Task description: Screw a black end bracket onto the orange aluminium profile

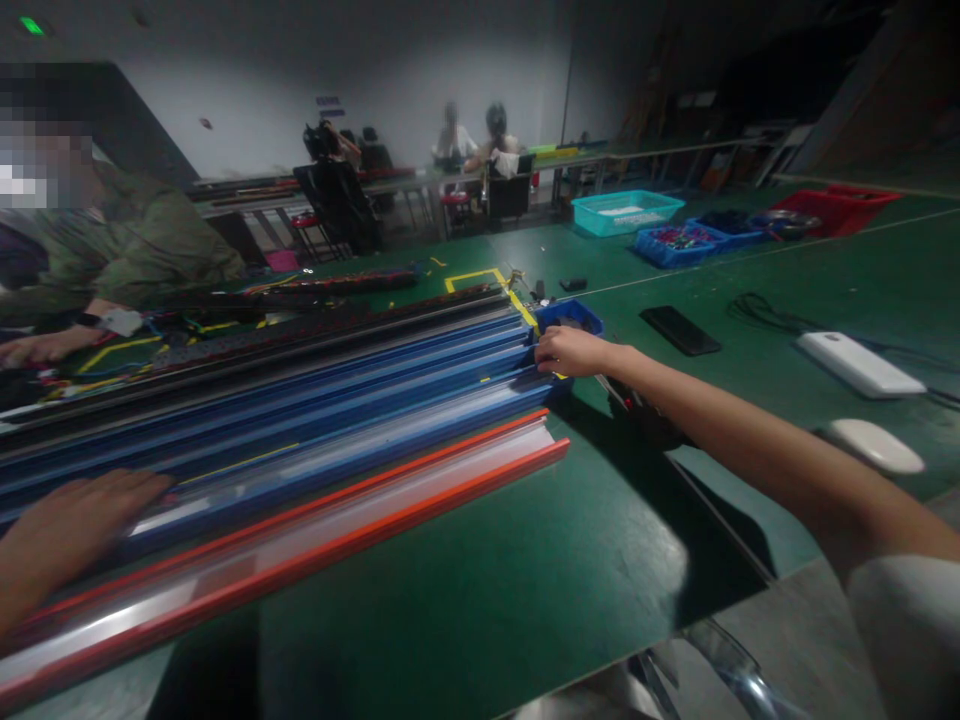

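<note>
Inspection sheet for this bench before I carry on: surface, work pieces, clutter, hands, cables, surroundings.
Surface: green table, glare near front edge.
Work pieces: blue channels side by side; red channel nearest the wearer.
Clutter: phone, white block-shaped device, rounded white item.
Hands: left hand at the blue channels, blurred; right hand at their far-right ends, grip unclear.
Cables: dark cable beside the white device.
Surroundings: co-worker's green sleeve at left; people seated behind.

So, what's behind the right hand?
Behind the right hand is a blue bin with something dark inside. The hand covers its near part.
</note>
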Demonstrator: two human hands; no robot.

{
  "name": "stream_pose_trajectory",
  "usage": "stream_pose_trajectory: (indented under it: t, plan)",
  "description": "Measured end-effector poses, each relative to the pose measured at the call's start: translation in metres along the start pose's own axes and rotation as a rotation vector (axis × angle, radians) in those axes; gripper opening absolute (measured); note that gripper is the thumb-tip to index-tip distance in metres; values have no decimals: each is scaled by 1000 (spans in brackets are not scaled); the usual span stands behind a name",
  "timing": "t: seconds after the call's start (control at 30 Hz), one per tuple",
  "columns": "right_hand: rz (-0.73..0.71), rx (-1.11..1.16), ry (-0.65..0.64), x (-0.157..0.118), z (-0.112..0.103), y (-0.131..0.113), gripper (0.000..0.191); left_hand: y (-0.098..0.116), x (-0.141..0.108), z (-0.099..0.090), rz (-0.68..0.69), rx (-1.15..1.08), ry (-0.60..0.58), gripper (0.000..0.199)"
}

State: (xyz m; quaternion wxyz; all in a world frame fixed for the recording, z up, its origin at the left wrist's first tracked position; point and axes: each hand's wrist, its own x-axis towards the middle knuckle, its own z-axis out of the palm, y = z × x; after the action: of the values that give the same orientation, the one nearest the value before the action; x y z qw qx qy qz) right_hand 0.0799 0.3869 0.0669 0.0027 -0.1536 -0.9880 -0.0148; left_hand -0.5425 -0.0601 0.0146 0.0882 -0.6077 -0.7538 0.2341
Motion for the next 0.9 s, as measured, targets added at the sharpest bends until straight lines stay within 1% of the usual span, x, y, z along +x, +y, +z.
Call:
stream_pose_trajectory:
  t: [0.07,0.2,0.3,0.4,0.53,0.67,0.83,0.9]
  plan:
    - [4,-6,5,0,0,-2,17,1,0,-2,-4,46,18,58]
    - [20,-26,18,1,2,-3,18,7,2,-10,-13,114,-35,61]
    - [29,-48,24,4,6,-1,17,13,4,-19,-15,113,-45,63]
    - [25,-69,24,8,9,0,16,17,4,-27,-27,82,-38,60]
    - [14,-88,29,10,11,1,15,16,2,-25,-30,83,-34,60]
    - [24,-103,46,10,11,1,17,15,2,-22,-24,182,-53,59]
    - [58,-118,74,12,11,-1,20,25,4,-32,-51,268,-152,63]
    - [77,-127,92,12,12,-1,25,27,4,-33,-50,276,-152,61]
